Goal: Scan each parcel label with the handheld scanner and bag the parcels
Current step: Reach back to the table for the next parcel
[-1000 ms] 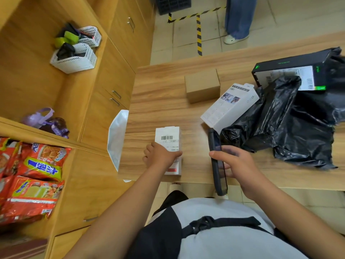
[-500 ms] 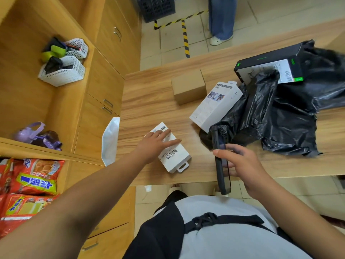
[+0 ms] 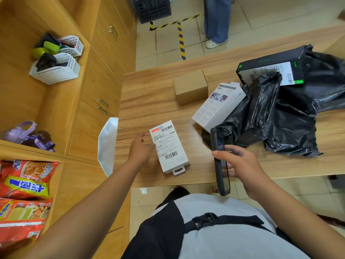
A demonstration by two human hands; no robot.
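the white parcel (image 3: 169, 146) has been turned label-up since a moment ago and now lies flat near the front edge of the table (image 3: 149, 94), both barcodes showing, so i judge it ready to scan. the left hand (image 3: 141, 148) has let go and rests open at the parcel's left edge, fingers loose and holding nothing. the right hand (image 3: 240, 166) is closed around the scanner (image 3: 220, 161), held edge-on just right of the parcel, not yet over the label.

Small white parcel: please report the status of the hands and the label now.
Left hand open, fingers at the left edge of small white parcel. Right hand shut on handheld scanner. Label faces up, uncovered. Nothing between scanner and parcel.
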